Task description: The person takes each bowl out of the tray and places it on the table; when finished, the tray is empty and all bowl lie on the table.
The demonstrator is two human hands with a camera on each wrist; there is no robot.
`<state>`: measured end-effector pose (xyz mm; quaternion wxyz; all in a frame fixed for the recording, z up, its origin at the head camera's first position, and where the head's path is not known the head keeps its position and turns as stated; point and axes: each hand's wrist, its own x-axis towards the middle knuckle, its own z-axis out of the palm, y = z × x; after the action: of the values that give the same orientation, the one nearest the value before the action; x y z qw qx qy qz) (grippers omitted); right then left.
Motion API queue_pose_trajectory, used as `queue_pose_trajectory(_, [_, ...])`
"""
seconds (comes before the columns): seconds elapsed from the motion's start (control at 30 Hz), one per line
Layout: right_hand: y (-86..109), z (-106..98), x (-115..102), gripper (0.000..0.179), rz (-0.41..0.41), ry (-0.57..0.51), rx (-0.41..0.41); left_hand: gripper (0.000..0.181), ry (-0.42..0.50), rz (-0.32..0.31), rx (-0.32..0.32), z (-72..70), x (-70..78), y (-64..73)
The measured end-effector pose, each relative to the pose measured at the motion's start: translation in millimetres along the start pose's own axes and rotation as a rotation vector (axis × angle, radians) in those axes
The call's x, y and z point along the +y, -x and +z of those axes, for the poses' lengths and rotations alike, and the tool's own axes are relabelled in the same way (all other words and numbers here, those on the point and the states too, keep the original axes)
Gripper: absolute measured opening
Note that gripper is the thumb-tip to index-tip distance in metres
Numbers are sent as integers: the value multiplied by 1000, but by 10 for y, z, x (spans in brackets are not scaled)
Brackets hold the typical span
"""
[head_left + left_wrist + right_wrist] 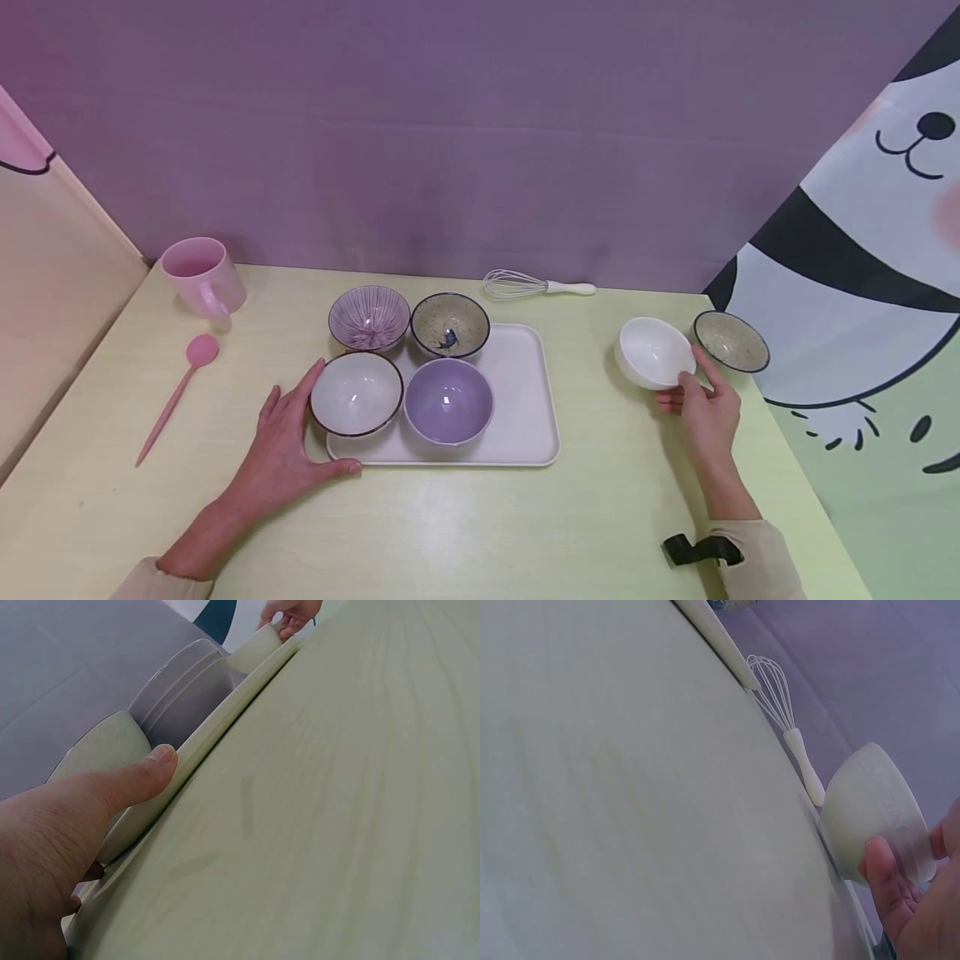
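My left hand (281,454) is spread at the tray's left end. Its fingers lie along a white bowl with a brown rim (357,394), and the thumb reaches over the near edge of the white tray (525,417). Beside that bowl on the tray is a purple bowl (448,402). Behind them are a purple-striped bowl (369,318) and a speckled bowl with a dark rim (435,317). Toward the right, my right hand (705,412) pinches a plain white bowl (651,350), also seen in the right wrist view, by its near right side; it tilts slightly.
Another speckled bowl (731,343) stands near the table's right edge, close behind my right hand. A whisk (536,286) lies along the back by the purple cloth. On the left are a pink mug (202,275) and a pink spoon (180,392).
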<state>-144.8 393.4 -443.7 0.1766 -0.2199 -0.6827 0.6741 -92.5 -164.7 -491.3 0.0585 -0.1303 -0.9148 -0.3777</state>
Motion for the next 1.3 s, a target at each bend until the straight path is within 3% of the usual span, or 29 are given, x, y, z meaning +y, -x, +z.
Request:
queue_pose_trajectory(0.43, [-97,14,-24,61,30,14,46,146,9,-6,-4,5,5,-5])
queue_pose_trajectory(0.83, [-178,84,-32,59,50,-37,81,145,5,23,21,16,-7,0])
queue_pose_trajectory(1.3, [-196,68,-1,60,40,-5,51,146,4,26,15,18,-21,-3])
